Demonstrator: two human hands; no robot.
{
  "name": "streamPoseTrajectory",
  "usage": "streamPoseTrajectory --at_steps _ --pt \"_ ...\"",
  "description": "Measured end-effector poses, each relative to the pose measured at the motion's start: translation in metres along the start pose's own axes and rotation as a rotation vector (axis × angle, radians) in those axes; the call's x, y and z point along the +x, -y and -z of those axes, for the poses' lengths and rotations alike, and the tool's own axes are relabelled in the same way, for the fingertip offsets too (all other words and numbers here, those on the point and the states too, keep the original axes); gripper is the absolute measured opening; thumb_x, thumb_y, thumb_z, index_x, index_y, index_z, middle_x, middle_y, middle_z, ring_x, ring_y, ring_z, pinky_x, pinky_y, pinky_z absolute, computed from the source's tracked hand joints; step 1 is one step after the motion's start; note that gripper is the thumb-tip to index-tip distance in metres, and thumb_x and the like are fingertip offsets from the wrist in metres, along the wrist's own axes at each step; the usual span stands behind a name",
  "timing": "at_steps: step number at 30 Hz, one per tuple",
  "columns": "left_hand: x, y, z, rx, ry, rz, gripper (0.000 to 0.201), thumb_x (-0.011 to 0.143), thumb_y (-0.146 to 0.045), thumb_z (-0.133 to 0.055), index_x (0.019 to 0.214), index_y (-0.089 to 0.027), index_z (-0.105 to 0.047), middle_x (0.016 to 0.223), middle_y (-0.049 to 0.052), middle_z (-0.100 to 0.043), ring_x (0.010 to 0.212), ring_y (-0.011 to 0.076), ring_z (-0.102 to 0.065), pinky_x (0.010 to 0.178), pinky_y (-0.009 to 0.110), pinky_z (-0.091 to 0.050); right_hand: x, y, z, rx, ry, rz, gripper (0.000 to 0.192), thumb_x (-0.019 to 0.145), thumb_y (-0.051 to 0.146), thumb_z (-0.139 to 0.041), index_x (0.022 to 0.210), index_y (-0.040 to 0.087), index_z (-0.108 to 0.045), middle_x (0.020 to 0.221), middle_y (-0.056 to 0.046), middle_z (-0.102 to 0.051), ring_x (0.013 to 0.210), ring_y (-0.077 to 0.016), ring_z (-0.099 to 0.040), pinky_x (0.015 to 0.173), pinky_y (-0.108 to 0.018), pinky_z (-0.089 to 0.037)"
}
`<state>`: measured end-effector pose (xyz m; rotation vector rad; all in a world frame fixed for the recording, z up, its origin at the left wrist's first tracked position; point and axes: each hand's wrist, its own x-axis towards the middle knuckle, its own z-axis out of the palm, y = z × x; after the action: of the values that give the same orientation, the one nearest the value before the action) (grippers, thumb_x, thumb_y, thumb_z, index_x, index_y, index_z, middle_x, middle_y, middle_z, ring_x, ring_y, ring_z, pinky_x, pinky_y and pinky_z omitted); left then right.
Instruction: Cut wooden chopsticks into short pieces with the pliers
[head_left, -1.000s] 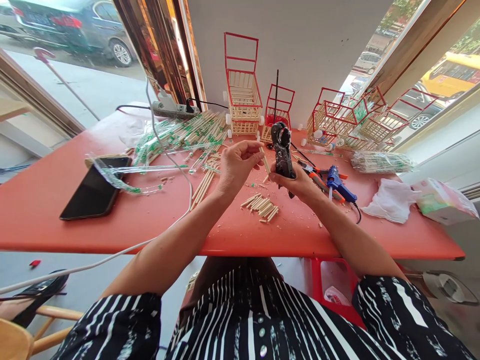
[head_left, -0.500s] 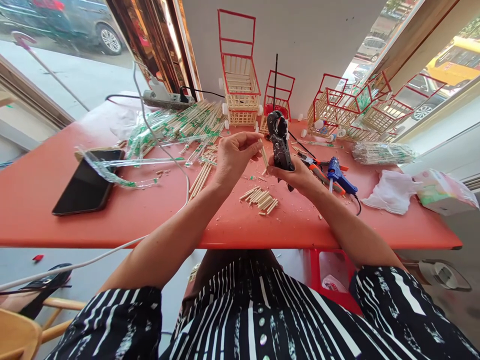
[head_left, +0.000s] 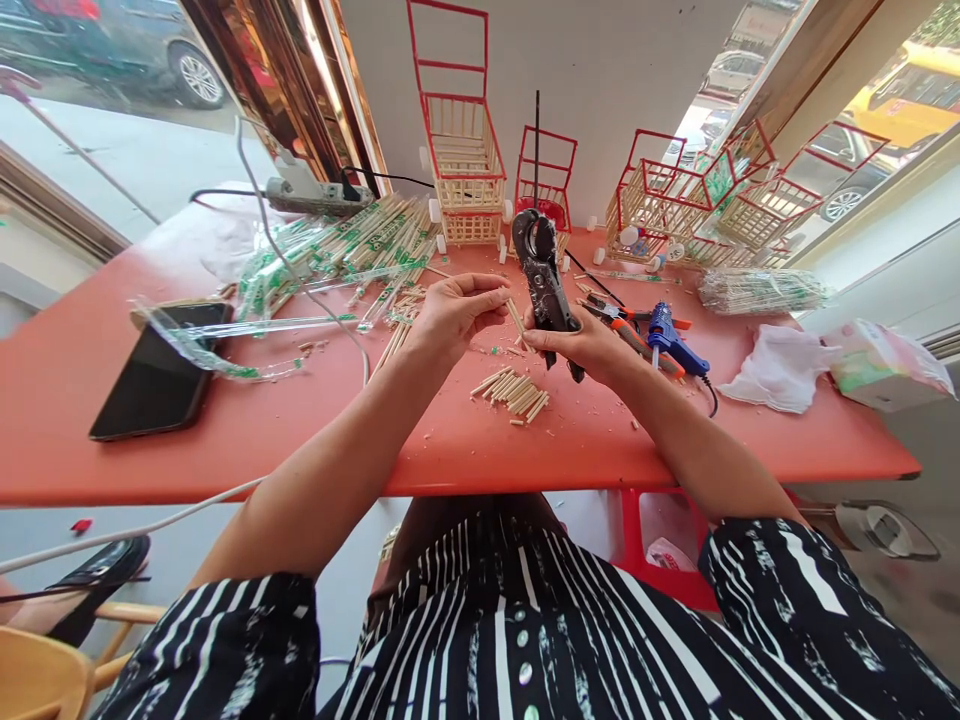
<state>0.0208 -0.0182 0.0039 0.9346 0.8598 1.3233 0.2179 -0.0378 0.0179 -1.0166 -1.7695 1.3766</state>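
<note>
Sticks [head_left: 512, 390], cut short, lie heaped on the red table [head_left: 450, 440] just below my hands at mid-frame. My left hand [head_left: 450, 315] pinches a thin wooden stick [head_left: 516, 317] between thumb and fingertips, its free end slanting down-right toward the black cutter [head_left: 544, 280], which my right hand [head_left: 592, 345] grips closed round the handles, head upright, just right of the stick. Farther off, a blue glue gun [head_left: 671, 340] lies right of my right hand, a phone [head_left: 150, 375] at the left, and red-framed stick carts [head_left: 461, 150] stand along the wall at the top.

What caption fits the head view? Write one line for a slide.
Left hand pinches a thin wooden stick beside the black cutter gripped by the right hand, above cut sticks.
</note>
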Motion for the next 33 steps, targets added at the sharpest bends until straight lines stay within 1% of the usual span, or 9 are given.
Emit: streamPoseTrajectory --at_steps 6,11,14,20,24,27,29,31,33 --pt "0.005 0.007 0.004 -0.032 0.018 0.036 0.030 0.058 -0.018 -0.096 0.081 -0.013 -0.076 0.072 0.001 -0.071 0.060 0.0080 -0.065 0.065 0.024 -0.059 0.002 -0.003 0.001 0.012 0.027 0.003 0.033 0.078 0.038 -0.085 0.094 0.018 -0.064 0.075 0.001 -0.063 0.065 -0.0117 -0.056 0.053 -0.023 -0.048" --pt "0.003 0.004 -0.001 -0.050 0.026 -0.035 0.033 0.057 -0.020 -0.097 0.081 -0.014 -0.076 0.069 0.000 -0.071 0.057 0.0070 -0.063 0.062 0.022 -0.058 0.001 -0.002 0.000 -0.031 -0.022 -0.001 0.033 0.077 0.042 -0.086 0.090 0.019 -0.065 0.072 0.002 -0.059 0.064 -0.0121 -0.055 0.054 -0.025 -0.048" --pt "-0.001 -0.001 -0.005 -0.038 0.029 -0.068 0.029 0.060 -0.020 -0.094 0.082 -0.015 -0.076 0.069 0.000 -0.072 0.058 0.0075 -0.064 0.062 0.022 -0.057 -0.001 0.001 -0.001 -0.032 -0.025 0.003 0.032 0.078 0.041 -0.085 0.089 0.019 -0.065 0.073 0.002 -0.060 0.064 -0.0120 -0.056 0.055 -0.025 -0.049" --pt "-0.005 -0.008 -0.006 -0.046 0.102 -0.091 0.036 0.070 -0.021 -0.090 0.103 -0.017 -0.077 0.076 -0.002 -0.072 0.065 0.0088 -0.068 0.069 0.023 -0.059 -0.001 -0.003 0.004 0.008 -0.029 0.060 0.034 0.082 0.045 -0.085 0.093 0.020 -0.064 0.076 0.002 -0.062 0.065 -0.0124 -0.056 0.057 -0.027 -0.050" --pt "-0.002 -0.007 -0.003 -0.008 0.139 -0.124 0.040 0.074 -0.021 -0.086 0.112 -0.016 -0.075 0.084 0.002 -0.075 0.071 0.0117 -0.072 0.069 0.024 -0.059 -0.001 -0.005 0.009 0.034 -0.036 0.078 0.036 0.083 0.048 -0.085 0.095 0.020 -0.065 0.078 0.001 -0.063 0.067 -0.0126 -0.057 0.058 -0.027 -0.050" --pt "0.001 0.000 -0.001 0.117 0.158 -0.243 0.041 0.079 -0.017 -0.078 0.120 -0.016 -0.074 0.091 0.004 -0.077 0.075 0.0134 -0.074 0.068 0.025 -0.059 -0.001 -0.003 0.008 0.072 -0.059 0.059 0.038 0.080 0.047 -0.087 0.095 0.020 -0.065 0.076 0.002 -0.062 0.065 -0.0121 -0.056 0.056 -0.026 -0.050" --pt "0.003 0.004 -0.001 0.272 0.152 -0.371 0.044 0.083 -0.011 -0.071 0.127 -0.017 -0.074 0.091 0.003 -0.076 0.074 0.0131 -0.072 0.069 0.026 -0.059 -0.001 0.000 0.005 0.114 -0.079 0.036 0.041 0.075 0.046 -0.091 0.093 0.020 -0.066 0.074 0.002 -0.061 0.064 -0.0120 -0.055 0.055 -0.026 -0.050" --pt "0.002 0.008 0.000 0.490 0.102 -0.561 0.045 0.086 -0.008 -0.067 0.128 -0.022 -0.076 0.094 0.003 -0.075 0.077 0.0126 -0.069 0.073 0.028 -0.058 -0.001 0.004 0.003 0.158 -0.106 0.014 0.044 0.069 0.046 -0.094 0.090 0.020 -0.066 0.072 0.003 -0.059 0.064 -0.0124 -0.055 0.054 -0.026 -0.049" --pt "0.001 0.010 0.001 0.727 0.028 -0.798 0.039 0.090 -0.008 -0.069 0.122 -0.027 -0.080 0.103 0.004 -0.073 0.086 0.0145 -0.067 0.081 0.032 -0.058 -0.002 0.007 0.001 0.193 -0.127 -0.006 0.047 0.064 0.044 -0.097 0.089 0.020 -0.066 0.070 0.003 -0.058 0.064 -0.0127 -0.054 0.053 -0.026 -0.049"
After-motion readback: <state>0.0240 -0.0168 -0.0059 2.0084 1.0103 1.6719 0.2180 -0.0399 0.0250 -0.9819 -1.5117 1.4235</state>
